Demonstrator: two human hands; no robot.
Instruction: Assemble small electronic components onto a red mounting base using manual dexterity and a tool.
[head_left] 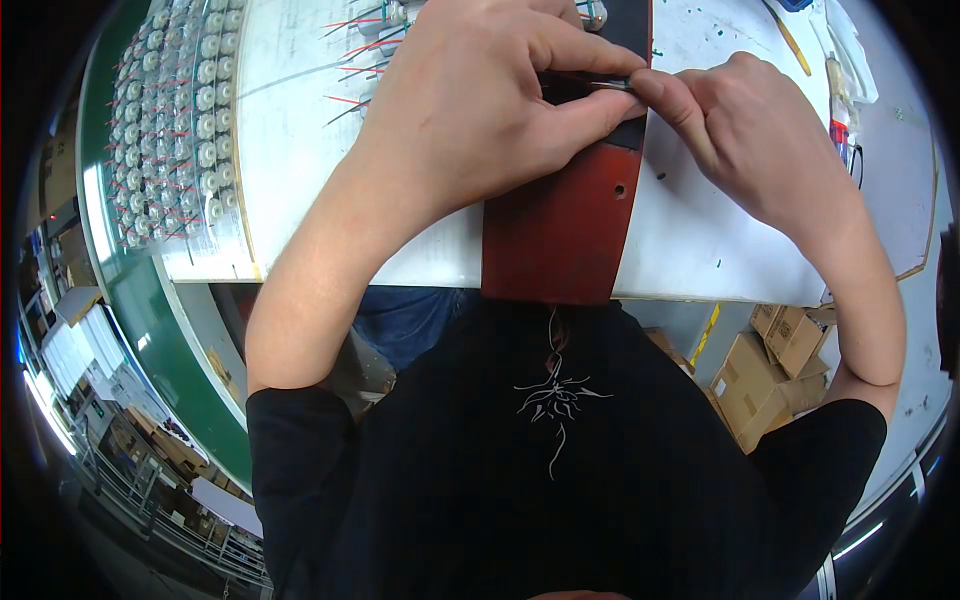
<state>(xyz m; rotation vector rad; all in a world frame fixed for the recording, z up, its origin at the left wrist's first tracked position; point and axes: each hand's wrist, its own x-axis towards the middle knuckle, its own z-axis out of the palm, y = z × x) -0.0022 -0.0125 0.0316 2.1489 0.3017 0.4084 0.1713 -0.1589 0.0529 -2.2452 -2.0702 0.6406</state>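
Near the top middle, my left hand [480, 105] is closed in a pinch, thumb and forefinger pointing right. My right hand [755, 135] meets it there, its thumb and forefinger pressed together. Between the fingertips runs a thin, wire-like piece [612, 85], mostly covered by the fingers; its exact kind is hidden. Both hands are over a dark red board [555, 235] with a black upper part [630, 35]. Partly behind my left hand lie several small parts with red and black wires [365, 70].
Rows of similar small wired parts [170, 130] stand at the left of the white tabletop [290, 190]. Yellow-handled tweezers or a similar slim tool [790, 40] lie at the upper right, near a red-and-white tube [838, 130]. Cardboard boxes [765, 380] sit below the table at right.
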